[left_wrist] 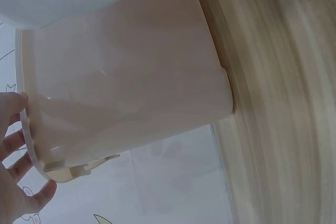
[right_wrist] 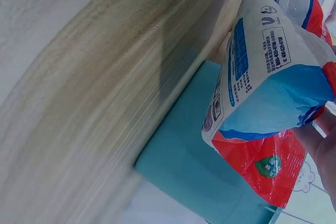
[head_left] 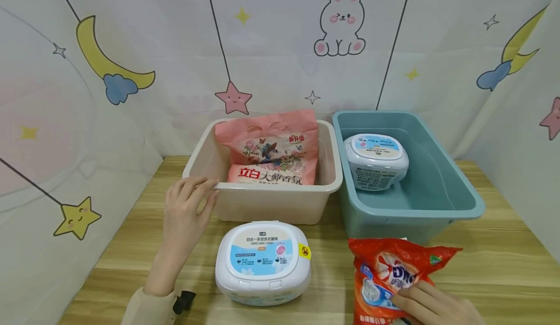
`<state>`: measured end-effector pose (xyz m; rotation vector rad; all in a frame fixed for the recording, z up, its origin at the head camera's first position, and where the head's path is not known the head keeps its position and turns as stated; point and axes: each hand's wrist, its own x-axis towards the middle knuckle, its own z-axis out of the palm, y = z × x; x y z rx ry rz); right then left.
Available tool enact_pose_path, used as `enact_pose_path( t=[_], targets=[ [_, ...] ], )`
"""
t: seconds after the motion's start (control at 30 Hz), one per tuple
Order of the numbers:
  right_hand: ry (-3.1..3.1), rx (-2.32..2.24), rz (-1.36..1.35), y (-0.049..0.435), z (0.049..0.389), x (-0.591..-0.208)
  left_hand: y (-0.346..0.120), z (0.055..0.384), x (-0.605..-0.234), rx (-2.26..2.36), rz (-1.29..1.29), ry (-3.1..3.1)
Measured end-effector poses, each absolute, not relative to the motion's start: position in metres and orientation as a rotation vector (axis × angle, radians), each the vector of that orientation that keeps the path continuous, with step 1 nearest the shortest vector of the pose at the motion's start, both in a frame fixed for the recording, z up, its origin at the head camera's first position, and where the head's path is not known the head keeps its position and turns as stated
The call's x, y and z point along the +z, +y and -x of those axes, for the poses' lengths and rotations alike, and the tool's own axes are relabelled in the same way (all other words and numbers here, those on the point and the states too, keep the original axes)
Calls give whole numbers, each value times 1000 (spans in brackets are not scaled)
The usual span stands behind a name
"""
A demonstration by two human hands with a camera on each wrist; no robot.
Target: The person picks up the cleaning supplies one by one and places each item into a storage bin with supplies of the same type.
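My left hand (head_left: 188, 213) grips the front left corner of a beige plastic bin (head_left: 271, 203), fingers over the rim and thumb outside. In that bin stands a pink laundry detergent bag (head_left: 273, 150). My right hand (head_left: 433, 303) holds a red laundry detergent bag (head_left: 389, 276) in front of the blue-green bin (head_left: 402, 223); the right wrist view shows the bag's white and blue printed back (right_wrist: 262, 61). Between my hands, a white lidded laundry-pod box (head_left: 262, 266) sits on the table before the beige bin.
A second white lidded box (head_left: 375, 162) rests at the left inside the blue-green bin. Both bins stand side by side at the back of the wood-grain table (head_left: 118, 271). Behind them hangs a white cloth (head_left: 280, 47) printed with stars, moons and a rabbit.
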<state>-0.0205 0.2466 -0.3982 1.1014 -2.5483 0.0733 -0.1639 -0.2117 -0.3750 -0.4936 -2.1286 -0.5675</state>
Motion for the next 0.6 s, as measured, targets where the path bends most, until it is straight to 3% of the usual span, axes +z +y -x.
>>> enact_pose_path(
  t=[0.6],
  targets=[
    [-2468,71,-1096,244,16,-383,-211,163,-374,-561,494,-2143]
  ],
)
